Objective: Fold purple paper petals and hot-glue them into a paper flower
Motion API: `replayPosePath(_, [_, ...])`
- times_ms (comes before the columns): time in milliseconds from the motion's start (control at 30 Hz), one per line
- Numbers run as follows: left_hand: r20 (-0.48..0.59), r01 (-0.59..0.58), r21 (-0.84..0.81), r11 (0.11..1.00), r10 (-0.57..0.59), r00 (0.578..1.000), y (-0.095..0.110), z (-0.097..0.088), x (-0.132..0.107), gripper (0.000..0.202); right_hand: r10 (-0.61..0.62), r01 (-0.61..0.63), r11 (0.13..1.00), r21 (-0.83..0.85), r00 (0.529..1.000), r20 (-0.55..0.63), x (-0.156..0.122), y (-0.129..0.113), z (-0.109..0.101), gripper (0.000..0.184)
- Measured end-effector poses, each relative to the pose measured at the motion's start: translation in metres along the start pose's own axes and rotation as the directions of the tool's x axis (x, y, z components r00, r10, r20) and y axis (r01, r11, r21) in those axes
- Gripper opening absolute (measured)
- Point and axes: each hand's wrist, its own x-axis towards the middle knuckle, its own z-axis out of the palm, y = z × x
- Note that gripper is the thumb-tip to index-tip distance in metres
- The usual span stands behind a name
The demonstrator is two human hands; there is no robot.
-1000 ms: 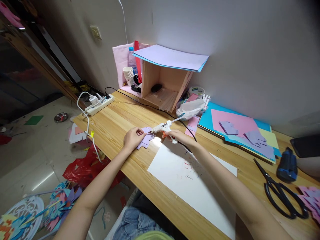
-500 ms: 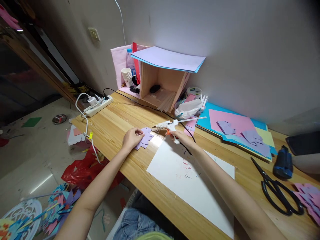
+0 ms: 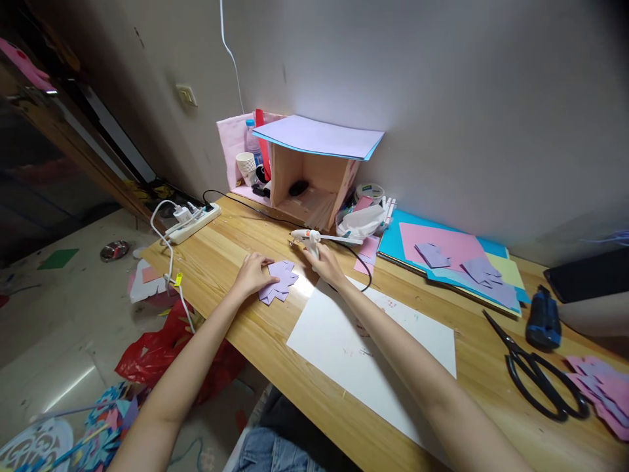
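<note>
My left hand [image 3: 252,275] is closed on the left edge of a folded purple paper flower [image 3: 284,282], its thumb lying over the top. The flower rests on the wooden desk, with its pointed petals spread to the right. My right hand [image 3: 325,263] grips the handle of a white hot glue gun [image 3: 313,240]. The gun's nozzle points left, and a long glue stick [image 3: 344,240] sticks out of its back. Thin wire shows below the nozzle. A black cord runs from the gun's area past my right wrist.
Under my right forearm lies a white sheet [image 3: 373,354] with coloured marks. Black scissors [image 3: 538,373], pink paper pieces [image 3: 602,390] and stacked coloured paper [image 3: 442,239] are to the right. Behind stand an open box [image 3: 314,187] and a power strip [image 3: 191,224].
My right hand has carried the glue gun left and back, away from the white sheet, turning it. My left hand has shifted its fingers on the flower's edge. The view has tilted slightly.
</note>
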Motion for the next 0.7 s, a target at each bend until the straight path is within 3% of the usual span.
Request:
replayPosePath(167, [0.080, -0.022, 0.090, 0.996, 0.015, 0.997, 0.002, -0.010, 0.007, 0.041, -0.053, 0.051, 0.987, -0.154, 0.999, -0.005, 0.016, 0.006, 0.013, 0.027])
replayPosePath(333, [0.213, 0.106, -0.190, 0.976, -0.064, 0.975, 0.005, -0.011, -0.001, 0.042, -0.124, 0.134, 0.978, -0.157, 0.989, 0.076, 0.012, 0.006, 0.006, 0.026])
replayPosePath(500, [0.318, 0.206, -0.369, 0.906, -0.085, 0.944, 0.008, -0.013, -0.013, 0.051, -0.126, 0.151, 0.970, -0.188, 0.982, 0.138, -0.007, 0.001, -0.007, 0.050])
replayPosePath(600, [0.296, 0.126, -0.424, 0.897, 0.006, 0.955, 0.029, -0.021, -0.024, 0.043, -0.075, 0.089, 0.978, -0.190, 0.994, 0.080, -0.033, -0.007, -0.023, 0.059])
replayPosePath(700, [0.148, -0.095, -0.402, 0.911, 0.167, 0.975, 0.065, -0.023, -0.037, 0.029, 0.050, -0.047, 0.997, -0.065, 0.998, 0.048, -0.068, -0.018, -0.049, 0.037])
